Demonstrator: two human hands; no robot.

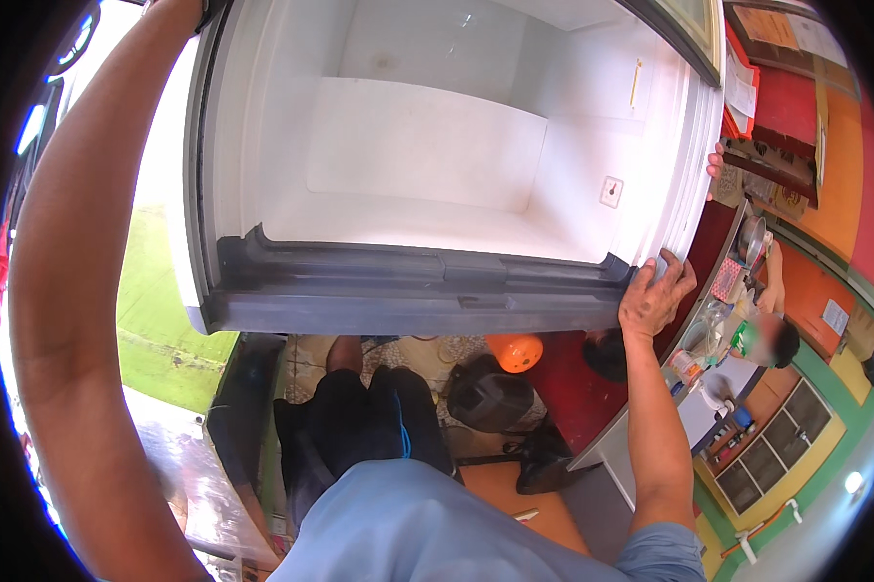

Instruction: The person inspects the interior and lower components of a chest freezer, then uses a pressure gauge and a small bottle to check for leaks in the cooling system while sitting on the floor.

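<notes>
A chest freezer (pixel 418 308) fills the upper middle, its white interior facing me and its dark grey rim crossing below. Inside are a raised white step (pixel 418 141) and a small square fitting on the right wall. My right hand (pixel 655 293) grips the rim's near right corner, fingers bent over the edge. Up along the freezer's left side reaches my left forearm (pixel 83 242); its hand passes beyond the upper edge of the picture. Another person's fingers (pixel 715 161) touch the freezer's right side, farther up than my right hand.
Below the freezer are an orange hard hat (pixel 515 352) and a black helmet-like shell (pixel 488 393). At right, a person (pixel 747 339) is by a counter crowded with dishes (pixel 691 364). A green panel (pixel 165 310) lies left; red folders (pixel 740 87) are upper right.
</notes>
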